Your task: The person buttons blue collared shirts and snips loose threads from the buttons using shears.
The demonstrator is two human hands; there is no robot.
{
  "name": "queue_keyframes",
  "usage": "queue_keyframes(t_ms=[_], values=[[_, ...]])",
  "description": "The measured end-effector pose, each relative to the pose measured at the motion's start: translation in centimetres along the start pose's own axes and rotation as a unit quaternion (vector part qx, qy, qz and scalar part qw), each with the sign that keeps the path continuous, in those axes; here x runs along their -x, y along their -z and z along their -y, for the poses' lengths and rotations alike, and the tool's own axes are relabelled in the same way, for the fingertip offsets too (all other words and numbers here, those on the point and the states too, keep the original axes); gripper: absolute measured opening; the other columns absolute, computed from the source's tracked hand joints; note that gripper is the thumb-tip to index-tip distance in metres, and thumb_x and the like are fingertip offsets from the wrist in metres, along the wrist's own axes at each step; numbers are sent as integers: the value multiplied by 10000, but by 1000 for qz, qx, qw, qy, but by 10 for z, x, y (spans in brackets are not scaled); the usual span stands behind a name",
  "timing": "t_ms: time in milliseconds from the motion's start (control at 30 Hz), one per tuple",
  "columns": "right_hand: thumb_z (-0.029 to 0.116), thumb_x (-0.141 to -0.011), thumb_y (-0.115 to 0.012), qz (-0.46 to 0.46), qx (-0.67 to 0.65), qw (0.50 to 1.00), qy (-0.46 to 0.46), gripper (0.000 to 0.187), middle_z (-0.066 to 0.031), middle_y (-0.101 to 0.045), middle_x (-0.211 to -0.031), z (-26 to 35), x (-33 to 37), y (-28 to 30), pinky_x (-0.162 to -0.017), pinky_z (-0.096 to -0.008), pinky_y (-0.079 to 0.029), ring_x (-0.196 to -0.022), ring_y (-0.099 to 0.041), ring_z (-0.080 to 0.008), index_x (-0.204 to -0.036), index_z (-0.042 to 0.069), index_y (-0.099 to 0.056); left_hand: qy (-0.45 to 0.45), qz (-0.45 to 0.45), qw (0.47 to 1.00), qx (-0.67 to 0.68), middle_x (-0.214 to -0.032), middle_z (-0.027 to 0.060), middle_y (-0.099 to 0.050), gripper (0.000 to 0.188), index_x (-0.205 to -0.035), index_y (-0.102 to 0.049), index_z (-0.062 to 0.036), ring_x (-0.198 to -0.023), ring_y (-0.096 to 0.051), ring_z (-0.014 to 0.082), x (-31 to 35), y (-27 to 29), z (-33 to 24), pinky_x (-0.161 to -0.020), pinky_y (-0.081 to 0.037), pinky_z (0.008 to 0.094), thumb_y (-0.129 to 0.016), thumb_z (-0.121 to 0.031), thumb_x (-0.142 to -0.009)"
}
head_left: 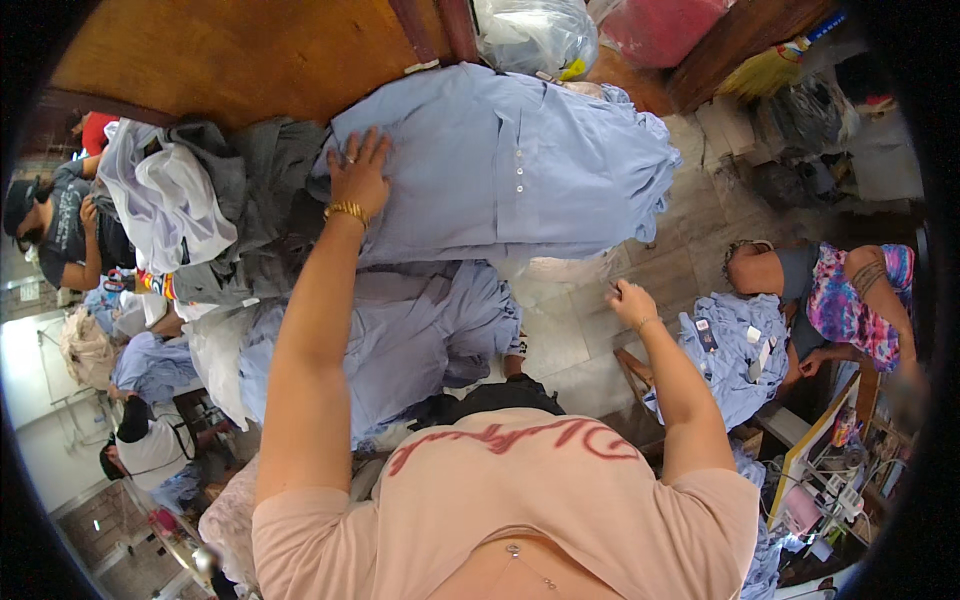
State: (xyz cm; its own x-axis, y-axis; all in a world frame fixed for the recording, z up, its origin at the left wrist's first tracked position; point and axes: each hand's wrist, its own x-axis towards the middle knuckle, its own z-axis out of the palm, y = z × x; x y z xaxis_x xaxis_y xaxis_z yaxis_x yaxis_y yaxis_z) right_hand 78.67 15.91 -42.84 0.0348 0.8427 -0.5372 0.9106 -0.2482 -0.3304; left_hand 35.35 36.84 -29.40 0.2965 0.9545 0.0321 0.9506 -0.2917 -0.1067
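A light blue garment with a short row of white buttons (560, 165) lies spread out on top of a pile in front of me. My left hand (358, 172) rests palm down on its left part, fingers spread. My right hand (630, 303) hovers over the floor, below and apart from the garment's right end. Its fingers are curled together, and a small dark spot shows at their tips; what it is I cannot make out.
Grey and white cloth (165, 195) is heaped at the left, with more blue garments (400, 320) nearer me. Filled plastic bags (535, 35) and a broom (765, 70) stand at the back. At right, a seated person (865, 290) is beside a blue garment heap (735, 350). Other people are at left.
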Motion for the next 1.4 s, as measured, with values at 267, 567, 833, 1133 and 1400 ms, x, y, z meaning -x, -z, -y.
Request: queue_keyframes(t_ms=[267,567,833,1133,1400], values=[[242,-792,-491,18,-24,998,-55,221,-205,-581,-833,-15,77,-82,-717,-428,-420,-832,-542,-370,-862,37,-533,-65,-49,982,169,-1291,63,-389,387,-1178,-474,-149,-1209,-334,236,65,7,42,-965,-297,415,-498,-101,-795],[158,-815,-509,64,-208,973,72,204,-89,-606,-807,122,57,-154,-510,-315,-422,-548,-532,-189,-964,27,-556,279,-216,859,371,-848,107,-636,179,-893,-616,-33,-791,-610,191,353,24,134,-688,-460,275,-489,14,-776],[156,-810,-531,101,-590,792,-120,279,-27,-501,-732,283,112,-209,-349,-250,-319,-376,-359,-100,-1064,61,-467,534,-188,700,436,-914,88,-608,316,-1019,-553,-6,-791,-574,169,541,-63,204,-706,-451,280,-598,-125,-730],[181,-760,-631,-32,-636,756,-151,215,13,-362,-492,282,175,-223,-344,-249,-295,-362,-341,-103,-816,72,-454,456,-25,685,567,-755,6,-554,345,-932,-555,9,-644,-481,76,565,-61,244,-610,-402,213,-644,-276,-758],[192,-830,-541,-30,-758,650,-38,163,8,-393,-510,302,220,-159,-353,-244,-279,-343,-324,-97,-780,88,-426,337,-140,183,913,-850,10,-589,186,-954,-540,-45,-753,-558,113,550,-9,241,-671,-460,258,-552,-177,-823]])
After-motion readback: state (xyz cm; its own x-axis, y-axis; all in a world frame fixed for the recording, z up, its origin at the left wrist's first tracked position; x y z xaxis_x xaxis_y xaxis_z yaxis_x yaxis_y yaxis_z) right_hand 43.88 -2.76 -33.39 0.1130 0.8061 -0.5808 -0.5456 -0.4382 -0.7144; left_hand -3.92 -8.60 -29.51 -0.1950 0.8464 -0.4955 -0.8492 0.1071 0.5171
